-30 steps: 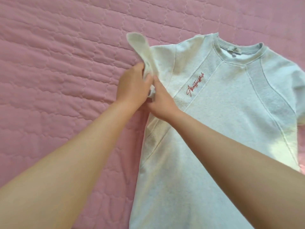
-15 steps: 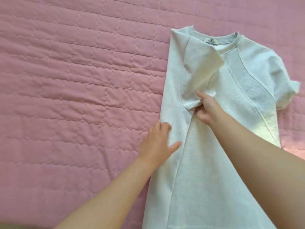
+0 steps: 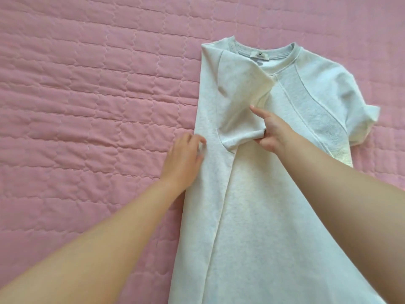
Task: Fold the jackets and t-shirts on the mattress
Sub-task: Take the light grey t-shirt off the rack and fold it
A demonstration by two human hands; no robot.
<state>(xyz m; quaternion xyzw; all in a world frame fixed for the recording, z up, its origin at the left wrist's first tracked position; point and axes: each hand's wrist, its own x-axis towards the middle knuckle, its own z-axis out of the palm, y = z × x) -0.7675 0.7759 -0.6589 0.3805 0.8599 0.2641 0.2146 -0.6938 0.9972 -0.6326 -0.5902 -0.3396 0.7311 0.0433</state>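
Head view: a pale grey t-shirt (image 3: pixel 252 216) lies on a pink quilted mattress (image 3: pixel 87 106), one side folded inward. The right hand (image 3: pixel 274 132), arm stretched across the cloth, pinches the folded sleeve (image 3: pixel 238 102) at its cuff, index finger straight. The left hand (image 3: pixel 182 161) rests curled at the folded edge; blur hides whether it pinches.

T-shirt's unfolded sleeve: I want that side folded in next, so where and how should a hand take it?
Pinch the sleeve at its cuff hem, coming from the outer right side over the mattress. The cuff sticks out free beyond the t-shirt's body, so it likely offers the easiest edge to carry inward.
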